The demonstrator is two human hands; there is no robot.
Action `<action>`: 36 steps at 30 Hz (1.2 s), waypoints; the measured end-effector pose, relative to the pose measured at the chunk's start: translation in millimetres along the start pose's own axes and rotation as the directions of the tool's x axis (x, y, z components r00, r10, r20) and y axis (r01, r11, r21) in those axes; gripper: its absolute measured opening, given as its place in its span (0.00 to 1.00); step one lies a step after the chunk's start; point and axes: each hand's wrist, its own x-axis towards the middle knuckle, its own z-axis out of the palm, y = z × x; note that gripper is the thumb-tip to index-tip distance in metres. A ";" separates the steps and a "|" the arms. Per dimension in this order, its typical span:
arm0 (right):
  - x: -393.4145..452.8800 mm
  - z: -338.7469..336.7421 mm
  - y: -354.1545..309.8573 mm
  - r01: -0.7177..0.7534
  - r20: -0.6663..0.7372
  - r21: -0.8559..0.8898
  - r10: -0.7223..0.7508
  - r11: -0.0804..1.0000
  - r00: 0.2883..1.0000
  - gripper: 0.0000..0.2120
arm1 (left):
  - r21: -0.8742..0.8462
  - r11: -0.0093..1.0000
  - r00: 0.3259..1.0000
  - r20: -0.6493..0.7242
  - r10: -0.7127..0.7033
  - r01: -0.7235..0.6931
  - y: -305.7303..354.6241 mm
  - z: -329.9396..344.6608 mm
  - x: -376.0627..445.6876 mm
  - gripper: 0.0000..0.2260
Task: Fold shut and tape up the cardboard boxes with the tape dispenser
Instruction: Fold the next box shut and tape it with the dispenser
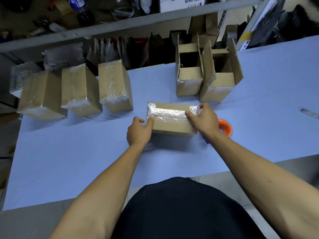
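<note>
A closed cardboard box [172, 124] lies in the middle of the blue table [86, 152], with a shiny strip of clear tape along its top. My left hand [139, 131] holds its left end, thumb pressing on the tape. My right hand [204, 119] grips the right end, thumb on the tape and fingers curled over the far corner. The orange tape dispenser [225, 127] rests on the table just behind my right wrist, partly hidden. Two open boxes [189, 80] [221, 83] stand upright at the back right with their flaps up.
Three taped boxes [41, 94] [80, 88] [113, 83] stand in a row at the back left. A small metal tool [309, 113] lies at the right edge. A cluttered shelf with bags runs behind the table.
</note>
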 end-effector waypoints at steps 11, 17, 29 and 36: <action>8.6 8.9 1.3 -0.061 0.079 0.384 0.033 0.921 0.996 0.14 | -0.102 0.951 0.877 0.368 0.308 -0.291 -6.2 -36.2 27.7 0.29; 8.3 20.9 -6.9 -0.040 -0.074 0.191 0.055 0.981 0.996 0.25 | 0.271 0.921 0.810 0.581 0.076 -0.280 3.2 -35.1 13.0 0.26; 5.7 24.6 12.5 0.038 -0.058 0.057 -0.035 0.998 0.998 0.18 | -0.052 0.916 0.879 0.266 0.396 -0.397 10.2 20.5 -10.3 0.29; 9.5 26.0 49.0 -0.169 0.000 -0.291 0.176 0.942 0.984 0.32 | -0.121 0.927 0.903 0.215 0.373 -0.354 1.0 25.0 -8.4 0.28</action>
